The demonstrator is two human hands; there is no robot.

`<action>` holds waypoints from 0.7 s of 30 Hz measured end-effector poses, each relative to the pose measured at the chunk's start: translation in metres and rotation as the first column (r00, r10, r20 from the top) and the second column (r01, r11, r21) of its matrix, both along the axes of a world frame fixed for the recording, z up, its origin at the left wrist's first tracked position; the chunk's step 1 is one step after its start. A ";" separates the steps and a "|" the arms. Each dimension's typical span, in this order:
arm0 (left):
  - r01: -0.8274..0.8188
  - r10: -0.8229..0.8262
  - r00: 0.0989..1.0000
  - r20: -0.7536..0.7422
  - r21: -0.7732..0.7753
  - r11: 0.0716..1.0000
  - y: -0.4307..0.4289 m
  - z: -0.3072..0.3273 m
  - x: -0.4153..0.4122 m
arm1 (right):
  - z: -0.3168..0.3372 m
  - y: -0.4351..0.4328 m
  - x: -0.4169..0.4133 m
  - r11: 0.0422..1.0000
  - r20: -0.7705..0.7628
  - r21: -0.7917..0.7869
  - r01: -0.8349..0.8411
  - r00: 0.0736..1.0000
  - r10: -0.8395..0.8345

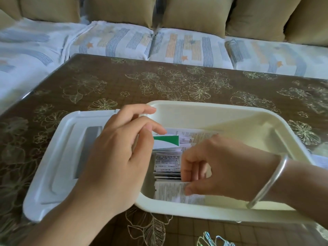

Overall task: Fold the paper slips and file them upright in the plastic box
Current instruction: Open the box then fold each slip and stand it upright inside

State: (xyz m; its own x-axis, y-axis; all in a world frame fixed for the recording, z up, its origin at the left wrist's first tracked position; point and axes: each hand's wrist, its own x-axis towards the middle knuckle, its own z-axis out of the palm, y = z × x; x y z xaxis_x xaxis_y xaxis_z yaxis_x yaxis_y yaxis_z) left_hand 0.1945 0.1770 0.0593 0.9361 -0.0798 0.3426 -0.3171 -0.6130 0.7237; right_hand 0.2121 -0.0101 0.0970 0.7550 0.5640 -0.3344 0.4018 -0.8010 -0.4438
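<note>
Filing: left hand (120, 153) pinches a green-and-white folded paper slip (166, 142) over the cream rectangular plastic box (230, 108) on the counter (159, 82).
Right hand (218, 166): fingers curled, pinching a printed white slip (170, 190) in the box's near-left corner.
Handling: probably feather-light, floppy, easily creased; pinch the folded edge, not a loose corner.

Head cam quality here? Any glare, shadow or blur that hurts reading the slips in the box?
Head view: soft all over, print on the slips unreadable. Head view: a diagonal light-shade edge crosses the box inner wall, no hard glare on the paper. Head view: mild wide-angle bowing toward the frame edges, sofa behind blurred.
</note>
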 end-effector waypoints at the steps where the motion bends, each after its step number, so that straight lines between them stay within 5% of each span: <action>1: 0.000 0.000 1.000 0.000 0.003 1.000 0.000 0.000 0.000 | 0.000 0.003 -0.001 0.998 0.069 -0.052 -0.020 0.997 0.024; 5: -0.008 0.008 1.000 -0.004 0.014 1.000 0.000 0.001 0.000 | 0.001 0.013 -0.005 0.988 0.235 -0.148 -0.045 0.969 0.080; 10: -0.019 0.019 1.000 -0.001 0.019 1.000 0.000 0.001 -0.001 | 0.002 0.014 -0.001 0.975 0.082 -0.213 -0.064 0.993 0.083; 15: -0.015 0.014 1.000 0.016 0.009 1.000 0.000 -0.001 0.001 | 0.006 0.007 0.005 0.997 -0.118 -0.038 0.061 0.991 -0.065; 21: -0.032 0.031 0.999 0.020 0.036 0.999 -0.001 -0.001 0.002 | -0.005 -0.005 0.028 0.972 0.276 0.133 0.194 0.935 -0.224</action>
